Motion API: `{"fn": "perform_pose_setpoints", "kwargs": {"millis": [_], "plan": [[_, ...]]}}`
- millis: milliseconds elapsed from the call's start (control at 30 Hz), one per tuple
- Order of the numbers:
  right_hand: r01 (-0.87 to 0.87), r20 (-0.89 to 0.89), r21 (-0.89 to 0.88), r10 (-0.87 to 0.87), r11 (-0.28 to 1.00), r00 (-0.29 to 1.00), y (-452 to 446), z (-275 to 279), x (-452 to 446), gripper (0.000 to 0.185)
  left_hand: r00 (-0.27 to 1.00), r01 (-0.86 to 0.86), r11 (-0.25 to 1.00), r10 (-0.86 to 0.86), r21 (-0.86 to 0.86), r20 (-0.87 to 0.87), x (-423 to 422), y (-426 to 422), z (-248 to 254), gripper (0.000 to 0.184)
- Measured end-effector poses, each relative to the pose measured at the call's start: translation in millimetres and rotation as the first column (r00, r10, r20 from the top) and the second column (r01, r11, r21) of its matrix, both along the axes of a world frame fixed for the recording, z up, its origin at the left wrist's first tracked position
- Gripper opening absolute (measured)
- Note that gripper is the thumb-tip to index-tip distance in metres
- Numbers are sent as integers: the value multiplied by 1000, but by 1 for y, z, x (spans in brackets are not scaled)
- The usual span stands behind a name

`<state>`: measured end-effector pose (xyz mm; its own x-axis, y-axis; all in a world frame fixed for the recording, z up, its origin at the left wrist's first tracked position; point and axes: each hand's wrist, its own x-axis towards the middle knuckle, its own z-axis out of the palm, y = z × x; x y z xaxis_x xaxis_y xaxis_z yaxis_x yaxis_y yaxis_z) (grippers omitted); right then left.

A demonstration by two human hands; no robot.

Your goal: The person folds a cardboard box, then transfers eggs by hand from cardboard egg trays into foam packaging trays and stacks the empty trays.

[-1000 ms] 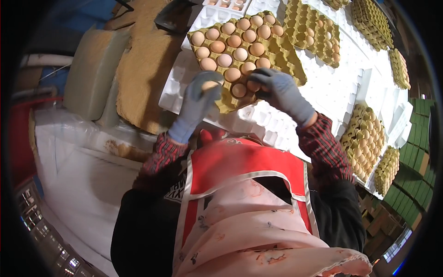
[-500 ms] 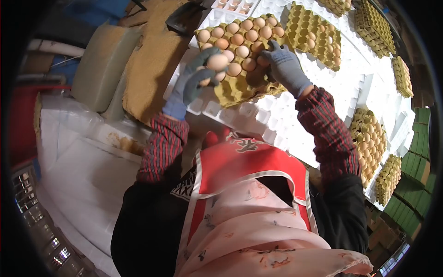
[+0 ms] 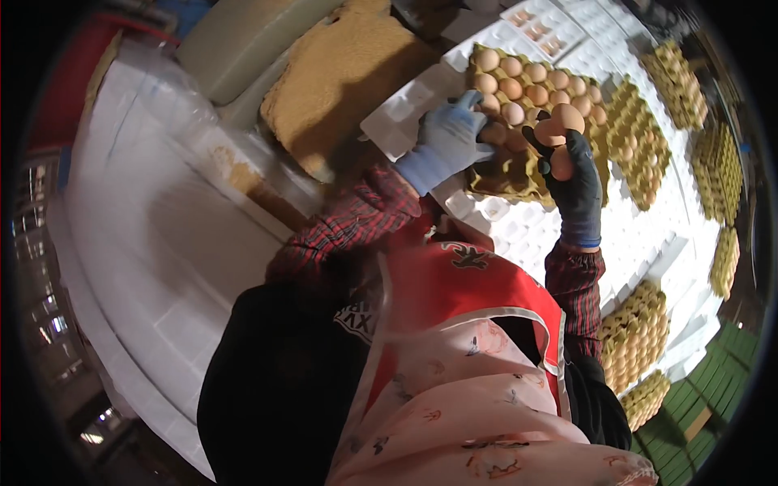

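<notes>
The left hand [image 3: 450, 142] is spread wide over the left side of the egg tray [image 3: 506, 185], with an egg [image 3: 492, 132] by its fingers; I cannot tell if it grips that egg. The right hand [image 3: 575, 182] is curled round three eggs [image 3: 567, 118], up over the tray's right side. Both hands wear gloves.

A moment ago, the left hand was the one turned up with eggs in it, and the right was down at the tray. Now they have swapped. The view has turned too, so the tray shows more to the right.

The tray sits near the bench's left corner, on white trays [image 3: 405, 109] that cover much of the bench [image 3: 519, 231]. A part-full tray [image 3: 640, 146] is just beside it. Egg stacks [image 3: 636, 336] stand along the bench's right edge. To the left are a brown pad [image 3: 348, 89] and a big white sheet [image 3: 162, 211]. Green boxes [image 3: 697, 405] are past the right edge.
</notes>
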<state>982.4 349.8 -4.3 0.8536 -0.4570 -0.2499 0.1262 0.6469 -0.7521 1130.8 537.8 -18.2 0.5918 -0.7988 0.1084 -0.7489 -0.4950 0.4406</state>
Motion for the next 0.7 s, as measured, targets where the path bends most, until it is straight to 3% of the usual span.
{"fn": "perform_pose_setpoints", "kwargs": {"millis": [33,67,100,133,200,233,267,333,400,433,500,533,567,667,700], "plan": [[-19,19,-13,19,1000,1000,13,9,8,42,973,-110,965,55,-240,-225,5,13,-12,52],[-91,-36,-191,86,977,996,25,24,24,38,896,-254,862,39,-439,-441,11,27,-19,53],[-168,-108,-358,138,919,985,35,38,38,34,956,-257,847,152,-465,-250,20,47,-17,52],[-249,-191,-505,175,826,966,45,43,50,30,946,-316,894,271,-318,-180,27,71,-8,46],[-522,-380,-763,388,382,840,60,24,76,38,923,-380,924,375,47,88,48,105,-34,37],[-455,-410,-891,412,11,814,72,12,87,38,937,-345,930,334,125,100,44,118,-36,32],[-299,-441,-883,418,-363,794,87,-7,103,40,945,-322,926,301,199,127,46,117,-46,32],[-524,-718,-633,177,-570,674,127,-47,122,33,959,-277,895,234,351,159,39,116,-78,35],[-641,-862,-410,45,-650,506,149,-53,132,28,954,-220,952,165,214,250,44,113,-115,32],[-713,-873,-365,-46,-599,485,154,-71,134,32,960,-201,942,135,269,244,47,111,-129,30],[-767,-822,-446,-128,-462,555,156,-105,137,35,966,-214,928,154,304,210,51,111,-126,28],[-730,-824,-440,-89,-523,560,150,-105,135,38,964,-242,926,195,289,182,53,114,-119,29],[-688,-824,-436,-48,-580,564,153,-67,137,41,969,-235,926,197,296,152,54,117,-95,30],[-591,-692,-616,0,-522,722,145,-92,166,48,941,-320,936,332,148,-65,58,117,-93,29],[-524,-594,-712,2,-467,804,147,-99,169,48,972,-134,986,110,104,208,66,122,-109,27]]}}
